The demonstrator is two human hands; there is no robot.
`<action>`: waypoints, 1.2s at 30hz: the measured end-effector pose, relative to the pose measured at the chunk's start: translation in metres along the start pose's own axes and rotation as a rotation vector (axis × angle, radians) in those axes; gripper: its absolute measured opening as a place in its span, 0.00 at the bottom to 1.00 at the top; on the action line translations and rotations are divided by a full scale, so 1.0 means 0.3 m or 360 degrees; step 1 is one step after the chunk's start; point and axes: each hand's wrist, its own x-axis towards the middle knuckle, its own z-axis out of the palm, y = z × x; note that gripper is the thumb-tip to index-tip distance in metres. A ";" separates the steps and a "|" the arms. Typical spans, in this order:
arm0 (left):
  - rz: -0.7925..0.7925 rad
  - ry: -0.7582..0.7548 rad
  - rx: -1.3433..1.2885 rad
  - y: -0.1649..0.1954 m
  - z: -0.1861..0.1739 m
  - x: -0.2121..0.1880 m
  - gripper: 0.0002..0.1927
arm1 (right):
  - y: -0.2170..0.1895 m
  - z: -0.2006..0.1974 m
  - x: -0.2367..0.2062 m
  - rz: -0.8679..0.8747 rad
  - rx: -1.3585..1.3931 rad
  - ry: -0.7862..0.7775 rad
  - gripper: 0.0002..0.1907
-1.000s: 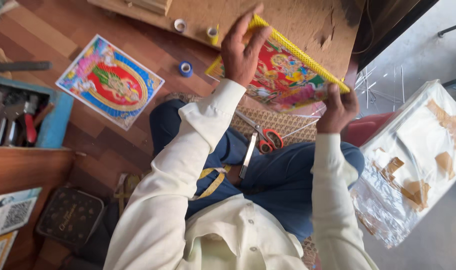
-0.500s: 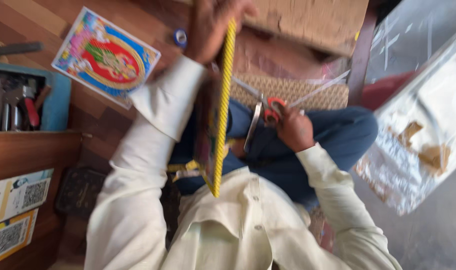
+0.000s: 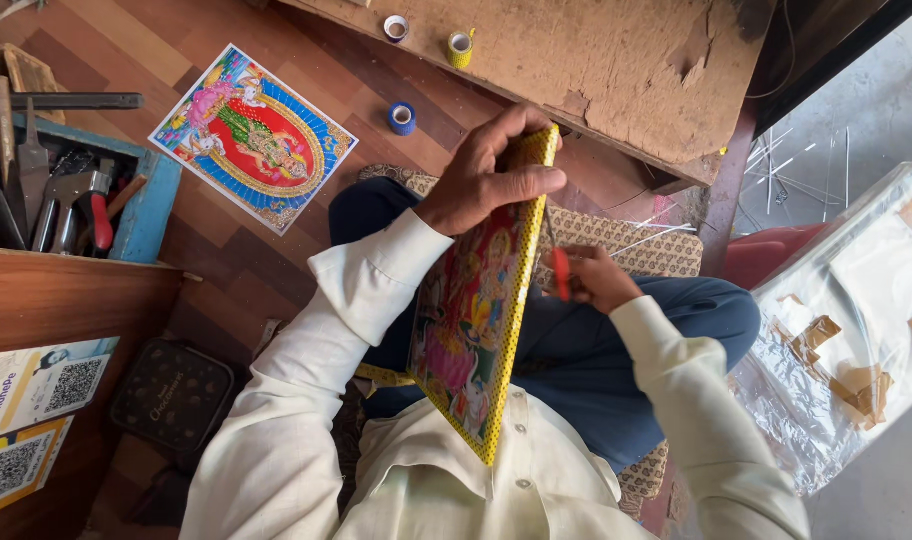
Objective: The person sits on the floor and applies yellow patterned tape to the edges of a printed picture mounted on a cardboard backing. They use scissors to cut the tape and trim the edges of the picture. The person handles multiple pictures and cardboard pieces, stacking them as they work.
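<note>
My left hand grips the top end of a colourful framed picture with a yellow dotted edge. The picture stands on its long side, tilted against my chest and lap. My right hand sits just right of the frame's edge and holds red-handled scissors, of which only the red handle shows. Both arms wear cream sleeves. I sit cross-legged in blue trousers on a woven mat.
A loose colourful print lies on the wooden floor. Tape rolls, blue, yellow and white, sit near a brown board. A blue toolbox stands at left. Plastic-wrapped sheets lie at right.
The picture was held out flat a second ago; my left hand has turned it on edge and drawn it toward my chest. My right hand left the frame and picked up the scissors.
</note>
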 end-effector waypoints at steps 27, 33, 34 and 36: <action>-0.0113 -0.0199 -0.0266 0.054 0.150 -0.060 0.17 | -0.689 -0.116 -0.574 -0.1423 -0.1952 -0.0021 0.53; -0.0183 -0.0232 -0.0223 0.047 0.154 -0.057 0.15 | -0.677 -0.136 -0.563 -0.1320 -0.1992 0.0017 0.51; -0.0177 -0.0241 -0.0211 0.047 0.154 -0.055 0.16 | -0.671 -0.144 -0.559 -0.1318 -0.1988 0.0019 0.50; -0.0156 -0.0232 -0.0202 0.051 0.153 -0.051 0.18 | -0.656 -0.160 -0.550 -0.1345 -0.1933 0.0006 0.48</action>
